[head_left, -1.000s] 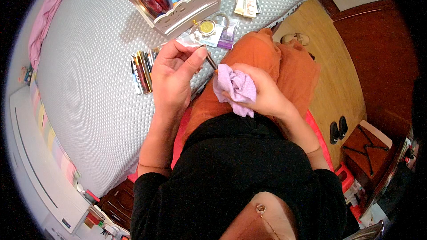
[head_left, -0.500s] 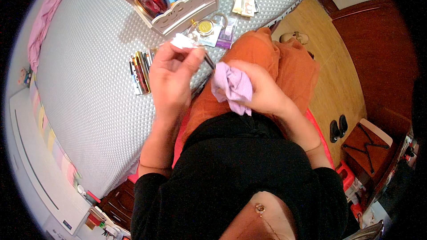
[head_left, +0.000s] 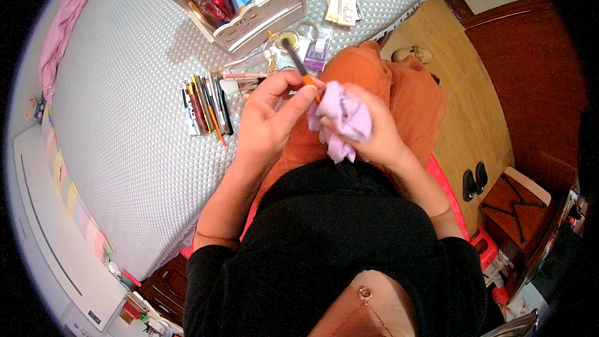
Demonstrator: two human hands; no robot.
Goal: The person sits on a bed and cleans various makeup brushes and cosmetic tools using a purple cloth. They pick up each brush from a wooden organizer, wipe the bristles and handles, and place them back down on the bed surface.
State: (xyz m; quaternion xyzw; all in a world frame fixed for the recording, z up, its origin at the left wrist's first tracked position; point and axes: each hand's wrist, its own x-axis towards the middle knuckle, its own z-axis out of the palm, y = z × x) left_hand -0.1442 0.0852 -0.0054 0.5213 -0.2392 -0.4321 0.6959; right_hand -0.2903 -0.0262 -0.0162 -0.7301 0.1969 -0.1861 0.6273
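My left hand (head_left: 274, 109) pinches a slim makeup brush (head_left: 301, 67) between thumb and fingers. Its dark end points up and away from me, and the orange part of its handle runs down to the cloth. A crumpled lilac cloth (head_left: 342, 118) is bunched in my right hand (head_left: 380, 128), pressed against the brush's lower end, which it hides. Beyond my left hand, on the bed, lie several slim pencils and brushes (head_left: 203, 103) in a row. Beside them is a white-headed brush (head_left: 229, 86).
A white open box (head_left: 259, 31) with red and blue items stands on the quilted bed (head_left: 125, 125). In front of it lie a round gold-coloured case (head_left: 287, 40) and a purple packet (head_left: 317, 53). Pale tubes (head_left: 343, 3) rest to the right. Slippers (head_left: 474, 181) are on the wooden floor.
My left hand has moved right and nearer, uncovering items on the bed. The bright white thing at its fingertips is gone from there; an orange-handled brush now shows. The cloth has shifted slightly right.
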